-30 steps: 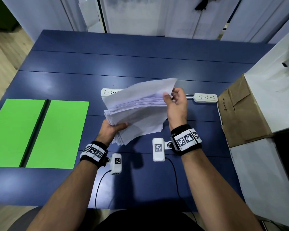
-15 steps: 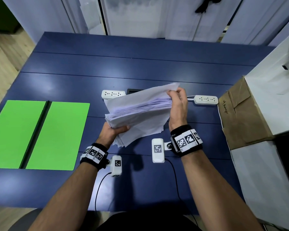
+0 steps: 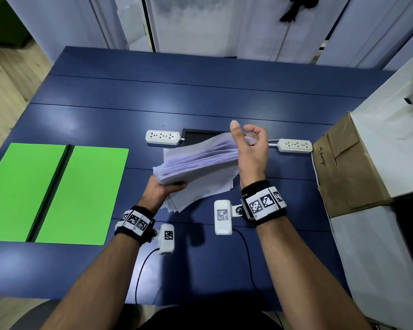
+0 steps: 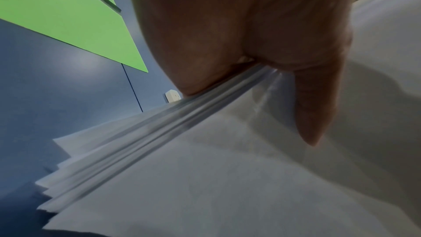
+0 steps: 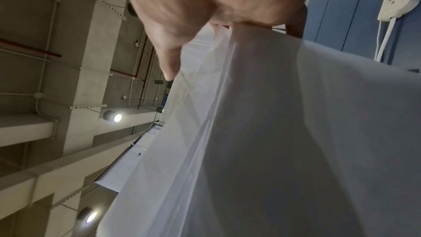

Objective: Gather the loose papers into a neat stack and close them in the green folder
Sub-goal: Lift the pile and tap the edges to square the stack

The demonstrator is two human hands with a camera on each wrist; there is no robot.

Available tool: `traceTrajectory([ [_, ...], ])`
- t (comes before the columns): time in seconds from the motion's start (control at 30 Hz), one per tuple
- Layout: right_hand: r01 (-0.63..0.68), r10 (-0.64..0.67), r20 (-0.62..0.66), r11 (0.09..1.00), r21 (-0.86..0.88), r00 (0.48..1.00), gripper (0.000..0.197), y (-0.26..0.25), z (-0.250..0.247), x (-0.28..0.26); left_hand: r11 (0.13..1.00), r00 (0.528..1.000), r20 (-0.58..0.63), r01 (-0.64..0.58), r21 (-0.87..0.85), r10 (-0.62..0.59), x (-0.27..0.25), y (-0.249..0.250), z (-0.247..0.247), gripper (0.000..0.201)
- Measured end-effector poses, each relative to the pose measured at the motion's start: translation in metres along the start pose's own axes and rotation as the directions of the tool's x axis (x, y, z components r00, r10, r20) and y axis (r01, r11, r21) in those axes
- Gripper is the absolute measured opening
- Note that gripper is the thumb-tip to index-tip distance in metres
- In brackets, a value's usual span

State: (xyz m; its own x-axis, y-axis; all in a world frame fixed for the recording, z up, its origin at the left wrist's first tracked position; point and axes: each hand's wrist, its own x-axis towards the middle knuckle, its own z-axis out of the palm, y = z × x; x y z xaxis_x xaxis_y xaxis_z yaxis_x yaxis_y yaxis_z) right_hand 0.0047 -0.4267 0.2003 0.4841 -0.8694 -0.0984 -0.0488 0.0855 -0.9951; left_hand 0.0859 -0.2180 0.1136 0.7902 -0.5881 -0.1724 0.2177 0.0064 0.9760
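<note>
- The papers (image 3: pixel 196 163) are held above the table's (image 3: pixel 200 91) middle; the left hand (image 3: pixel 162 189) grips their near-left corner, edges fanned unevenly
- The right hand (image 3: pixel 249 151) is at their far-right end, thumb up, fingers loosely curled; actual grip unclear
- The green folder (image 3: pixel 57 194) lies open, flat, well to the left, spine running near-to-far, nearer the left hand

folder (image 3: pixel 55 194) left | papers (image 3: pixel 200 163) centre | box (image 3: pixel 343 167) right
</note>
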Motion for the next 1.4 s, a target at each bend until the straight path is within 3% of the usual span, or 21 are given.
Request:
traceTrajectory([
  [0.23, 0.074, -0.074, 0.007, 0.974, -0.213, 0.997, 0.057, 0.003, 0.003, 0.0, 0.998, 1.0, -0.018, -0.011, 0.067, 0.012, 0.003, -0.004, -0.002, 0.053],
  [0.33, 0.141, -0.147, 0.016, 0.907, -0.397, 0.989, 0.065, 0.005, 0.006, -0.005, 0.998, 1.0, -0.013, -0.009, 0.057, 0.01, 0.004, -0.005, -0.003, 0.052],
  [0.53, 0.182, -0.166, 0.08, 0.81, -0.557, 0.983, 0.084, 0.006, 0.013, -0.01, 0.996, 0.999, -0.024, -0.031, 0.079, 0.033, 0.007, -0.01, -0.007, 0.048],
  [0.63, 0.21, -0.183, 0.106, 0.891, -0.403, 0.977, 0.094, 0.01, 0.008, -0.008, 1.0, 0.998, -0.064, 0.016, 0.023, -0.015, 0.005, -0.01, -0.005, 0.035],
  [0.7, 0.244, -0.215, 0.209, 0.961, -0.126, 0.954, 0.109, 0.019, -0.006, -0.005, 0.998, 0.993, -0.107, 0.042, -0.044, -0.046, 0.002, -0.01, -0.003, 0.028],
  [0.77, 0.219, -0.216, 0.346, 0.975, 0.032, 0.913, 0.124, 0.037, -0.026, -0.001, 0.996, 0.987, -0.149, 0.053, -0.071, -0.064, -0.001, -0.01, -0.005, 0.023],
  [0.87, 0.154, -0.096, 0.489, 0.985, -0.08, 0.867, 0.133, 0.059, -0.047, -0.001, 0.998, 0.986, -0.16, 0.049, -0.047, -0.056, -0.004, -0.009, -0.007, 0.02],
  [0.97, 0.096, -0.006, 0.427, 0.977, -0.188, 0.904, 0.106, 0.077, -0.049, -0.004, 0.998, 0.991, -0.13, 0.04, -0.046, -0.046, -0.006, -0.005, -0.003, 0.021],
  [1.03, 0.008, 0.034, 0.373, 0.994, -0.112, 0.927, 0.07, 0.081, -0.045, -0.009, 0.999, 0.991, -0.13, 0.024, -0.045, -0.03, -0.009, -0.002, 0.0, 0.02],
  [1.1, -0.032, 0.042, 0.328, 0.999, -0.034, 0.944, 0.046, 0.081, -0.044, -0.016, 0.998, 0.991, -0.135, 0.006, -0.057, -0.014, -0.012, -0.002, 0.003, 0.02],
  [1.23, -0.097, 0.102, 0.285, 0.995, -0.029, 0.953, 0.03, 0.091, -0.045, -0.028, 0.997, 0.987, -0.152, 0.039, -0.067, -0.049, -0.019, -0.008, 0.006, 0.024],
  [1.4, -0.135, 0.158, 0.302, 0.986, -0.094, 0.94, 0.034, 0.103, -0.048, -0.019, 0.999, 0.986, -0.161, -0.04, -0.036, 0.034, -0.021, 0.002, 0.005, 0.033],
])
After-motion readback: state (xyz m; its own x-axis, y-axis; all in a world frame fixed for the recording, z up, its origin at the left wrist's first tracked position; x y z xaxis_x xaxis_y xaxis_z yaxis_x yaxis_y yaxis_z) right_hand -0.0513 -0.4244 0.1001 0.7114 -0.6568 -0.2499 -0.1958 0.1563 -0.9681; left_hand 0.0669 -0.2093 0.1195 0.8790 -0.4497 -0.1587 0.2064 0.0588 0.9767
